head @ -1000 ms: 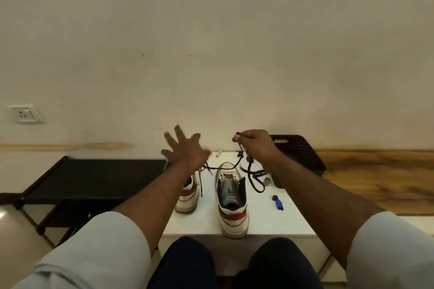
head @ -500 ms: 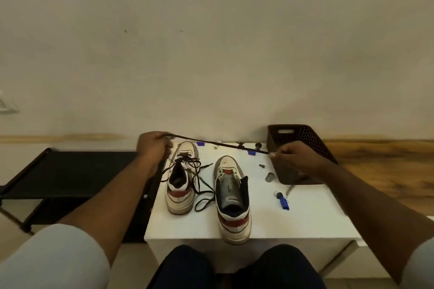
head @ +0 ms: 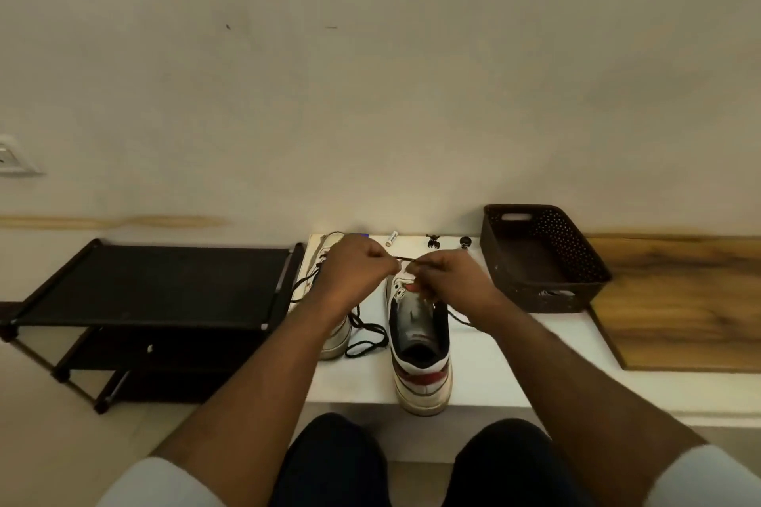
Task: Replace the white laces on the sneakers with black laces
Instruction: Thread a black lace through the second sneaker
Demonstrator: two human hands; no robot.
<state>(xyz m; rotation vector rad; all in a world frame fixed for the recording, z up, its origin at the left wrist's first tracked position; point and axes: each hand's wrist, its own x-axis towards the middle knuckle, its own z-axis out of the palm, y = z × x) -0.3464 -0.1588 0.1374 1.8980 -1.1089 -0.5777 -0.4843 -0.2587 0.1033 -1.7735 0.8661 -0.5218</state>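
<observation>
So: white table carries everything, both hands meeting over its far middle. Black rack stands well left of the hands, off the table. Brown basket sits just right of the right hand, on the table's far right corner. Right shoe lies directly under and nearer than the pinch, heel toward the person, tongue exposed, eyelets unlaced as far as visible. Left shoe is mostly hidden beneath the left wrist, with a black lace threaded in it and loose loops trailing between the two shoes. Left hand has fingers curled, pinching the second black lace; right hand pinches the same lace just beside it, over the right shoe's toe end. Lace tail runs out under the right wrist. Small bits lie beyond the hands by the wall; too small to tell.
</observation>
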